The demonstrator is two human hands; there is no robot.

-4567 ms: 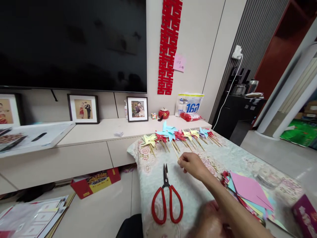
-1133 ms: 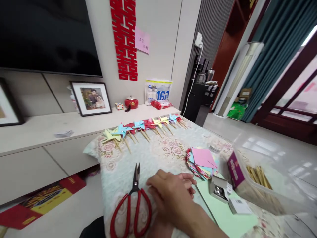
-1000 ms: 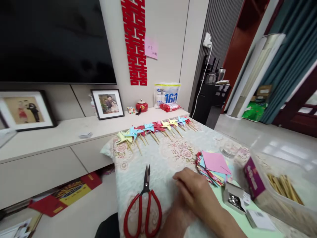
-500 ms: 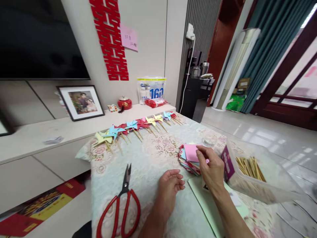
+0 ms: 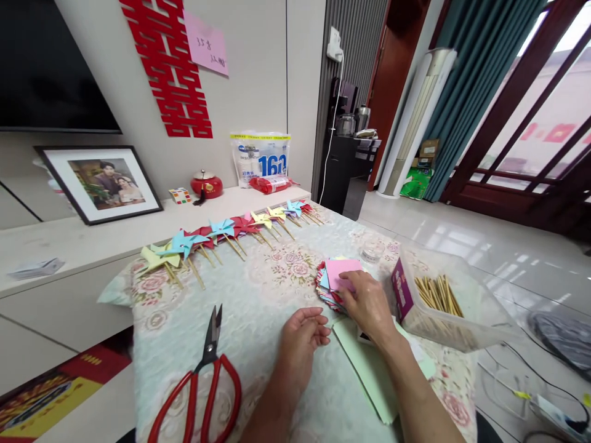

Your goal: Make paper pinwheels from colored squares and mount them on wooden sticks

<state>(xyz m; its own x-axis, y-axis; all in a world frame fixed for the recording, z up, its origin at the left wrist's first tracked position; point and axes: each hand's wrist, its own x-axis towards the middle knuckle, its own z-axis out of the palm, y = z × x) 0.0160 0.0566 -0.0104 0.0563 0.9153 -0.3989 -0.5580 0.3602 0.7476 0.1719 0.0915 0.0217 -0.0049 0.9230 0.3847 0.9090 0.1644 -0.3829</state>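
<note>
My right hand (image 5: 368,303) is on a pink paper square (image 5: 339,271) at the top of a pile of coloured paper squares (image 5: 327,295). Its index finger lies over the square and the thumb is at the near edge, closing on it. My left hand (image 5: 302,335) rests on the tablecloth left of the pile, loosely curled, fingers slightly apart, holding nothing. Under my right forearm lie pale green paper sheets (image 5: 364,375). Red-handled scissors (image 5: 210,369) lie left of my left hand, blades pointing away.
Paper pinwheels on sticks (image 5: 221,227) line the table's far edge. A clear plastic box (image 5: 462,329) of wooden sticks (image 5: 438,295) stands at the right, near a small round clear container (image 5: 372,251). A floral tablecloth (image 5: 258,295) covers the table. Beyond is a white cabinet (image 5: 180,215).
The view has shifted, so the table things appear further left. My right hand has moved slightly left over the pink square. My left hand keeps the same loose pose.
</note>
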